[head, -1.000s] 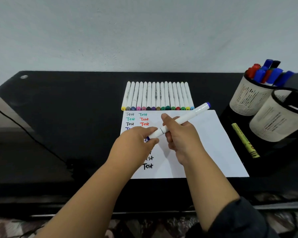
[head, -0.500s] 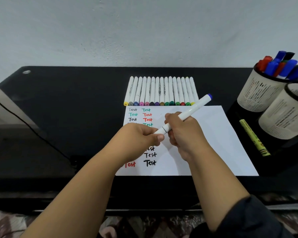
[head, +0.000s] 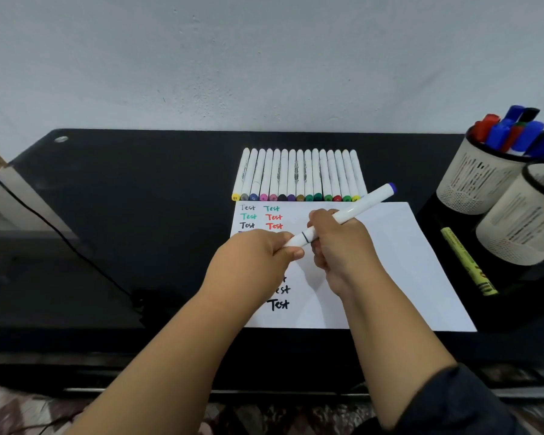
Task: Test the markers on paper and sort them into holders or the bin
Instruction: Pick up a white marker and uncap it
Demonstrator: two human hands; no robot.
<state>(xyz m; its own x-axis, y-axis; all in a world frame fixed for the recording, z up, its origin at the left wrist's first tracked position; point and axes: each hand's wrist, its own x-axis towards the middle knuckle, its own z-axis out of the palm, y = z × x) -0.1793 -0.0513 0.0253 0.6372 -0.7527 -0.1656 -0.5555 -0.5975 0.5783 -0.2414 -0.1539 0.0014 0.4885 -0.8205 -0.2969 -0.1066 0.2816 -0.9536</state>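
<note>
A white marker (head: 355, 208) with a blue end is held slanted above the white paper (head: 399, 262). My right hand (head: 336, 246) grips its barrel. My left hand (head: 258, 262) pinches the cap at its lower end, and the cap sits closed on the marker. The paper bears several words "Test" in black, green and red; my hands hide some of them. A row of several white markers (head: 299, 175) with coloured ends lies side by side just beyond the paper.
Two pale mesh holders stand at the right: the far holder (head: 478, 180) has several red, blue and black markers, the near holder (head: 522, 227) shows none. A yellow-green marker (head: 467, 262) lies on the black tray beside them. A black cable (head: 60, 233) crosses the dark table's left side.
The blue tip seen at my left fingers a second ago is now covered by the cap. Both hands stay together over the paper; the view has shifted slightly.
</note>
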